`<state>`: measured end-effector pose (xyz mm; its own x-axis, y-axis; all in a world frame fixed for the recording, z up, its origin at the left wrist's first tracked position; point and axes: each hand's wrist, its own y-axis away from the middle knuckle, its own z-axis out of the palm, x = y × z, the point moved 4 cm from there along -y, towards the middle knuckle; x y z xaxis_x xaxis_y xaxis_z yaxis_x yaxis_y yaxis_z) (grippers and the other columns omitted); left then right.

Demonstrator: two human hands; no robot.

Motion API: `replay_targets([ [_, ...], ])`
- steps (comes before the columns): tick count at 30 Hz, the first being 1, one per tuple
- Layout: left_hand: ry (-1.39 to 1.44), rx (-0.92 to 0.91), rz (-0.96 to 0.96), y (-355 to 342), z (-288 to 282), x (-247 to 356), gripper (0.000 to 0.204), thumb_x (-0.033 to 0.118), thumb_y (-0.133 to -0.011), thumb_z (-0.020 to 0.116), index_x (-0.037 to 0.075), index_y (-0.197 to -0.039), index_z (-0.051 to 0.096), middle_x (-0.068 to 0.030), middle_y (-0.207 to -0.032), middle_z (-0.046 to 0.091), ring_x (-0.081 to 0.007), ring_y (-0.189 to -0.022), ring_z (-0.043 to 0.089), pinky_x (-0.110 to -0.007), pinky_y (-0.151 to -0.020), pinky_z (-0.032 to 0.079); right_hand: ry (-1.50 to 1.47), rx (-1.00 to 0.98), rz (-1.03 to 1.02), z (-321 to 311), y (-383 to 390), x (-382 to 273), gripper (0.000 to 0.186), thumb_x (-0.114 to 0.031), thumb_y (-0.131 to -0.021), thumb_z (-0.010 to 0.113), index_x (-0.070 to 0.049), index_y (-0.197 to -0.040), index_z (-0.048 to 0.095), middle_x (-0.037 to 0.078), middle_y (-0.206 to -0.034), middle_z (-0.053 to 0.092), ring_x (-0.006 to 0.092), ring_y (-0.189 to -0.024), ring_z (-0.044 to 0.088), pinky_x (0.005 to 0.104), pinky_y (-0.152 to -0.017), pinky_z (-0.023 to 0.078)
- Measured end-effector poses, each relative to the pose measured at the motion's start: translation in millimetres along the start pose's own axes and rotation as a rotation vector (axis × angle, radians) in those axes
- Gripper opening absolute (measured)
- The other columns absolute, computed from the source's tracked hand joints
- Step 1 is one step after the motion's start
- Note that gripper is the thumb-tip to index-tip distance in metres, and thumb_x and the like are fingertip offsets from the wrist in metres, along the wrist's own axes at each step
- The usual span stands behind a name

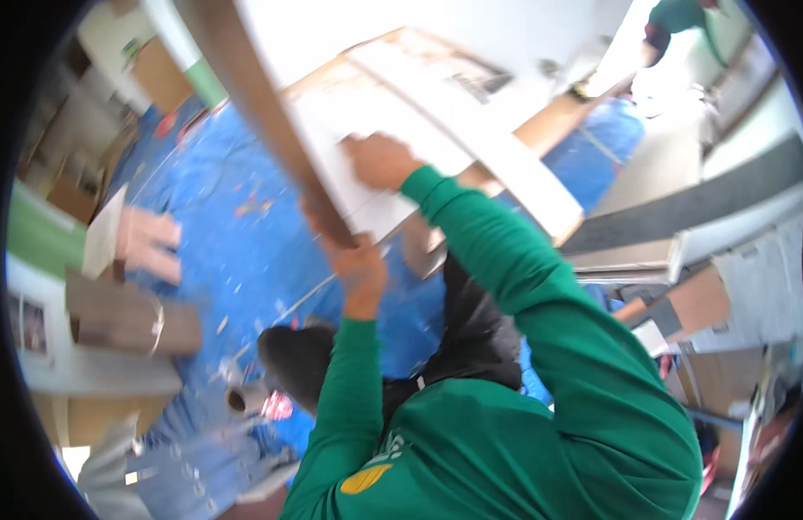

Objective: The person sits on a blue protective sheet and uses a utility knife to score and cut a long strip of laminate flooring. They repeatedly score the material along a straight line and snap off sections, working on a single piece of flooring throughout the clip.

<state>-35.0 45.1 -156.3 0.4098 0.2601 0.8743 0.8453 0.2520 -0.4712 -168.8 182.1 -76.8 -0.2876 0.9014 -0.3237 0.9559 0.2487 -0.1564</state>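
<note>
A long board (271, 121) with a brown edge rises from near my middle toward the upper left. My left hand (358, 270) is closed round its lower end. To the right of it, my right hand (382, 161) is held over a white panel (436, 143), its fingers curled. Motion blurs those fingers, and whatever they may hold cannot be made out. A narrow white board (479, 143) with a brown edge runs slantwise across the work surface, just beyond my right wrist.
Blue sheeting (237, 199) with scattered scraps covers the floor. Cardboard pieces (142, 325) and a cardboard tube (246, 399) lie on the left. Panels (631, 260) are stacked on the right. Another person's green sleeve (679, 16) shows at the upper right.
</note>
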Motion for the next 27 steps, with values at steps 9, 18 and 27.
replay_targets([
  [9,0.133,0.092,-0.054,1,-20,18,0.097,-0.006,-0.088,0.049,-0.007,-0.177,0.013,-0.0278,-0.176,0.031,-0.0371,-0.162,0.038,-0.045,-0.136,0.027,-0.193,-0.066,0.112,-116,201,-27,0.055,-0.014,-0.101,0.063,-0.009,-0.155,0.058,0.019,-0.07,0.069,0.0449,-0.068,0.072,0.0561,-0.06,0.053],
  [18,0.275,0.015,-0.006,-2,-6,30,0.094,0.006,-0.101,0.055,0.006,-0.182,0.009,-0.0242,-0.185,0.022,-0.0397,-0.168,0.029,-0.05,-0.137,0.027,-0.105,-0.083,0.067,-12,6,-21,0.039,-0.016,-0.104,0.056,-0.005,-0.139,0.07,0.027,-0.113,0.079,0.0458,-0.107,0.079,0.0558,-0.092,0.063],
  [27,0.21,0.021,-0.002,-3,-14,22,0.094,-0.002,-0.099,0.05,0.005,-0.182,0.008,-0.0239,-0.184,0.022,-0.0383,-0.169,0.029,-0.047,-0.138,0.026,-0.172,-0.053,0.1,-11,14,-31,0.037,-0.018,-0.111,0.051,-0.008,-0.143,0.067,0.025,-0.114,0.079,0.0445,-0.109,0.079,0.0551,-0.091,0.063],
])
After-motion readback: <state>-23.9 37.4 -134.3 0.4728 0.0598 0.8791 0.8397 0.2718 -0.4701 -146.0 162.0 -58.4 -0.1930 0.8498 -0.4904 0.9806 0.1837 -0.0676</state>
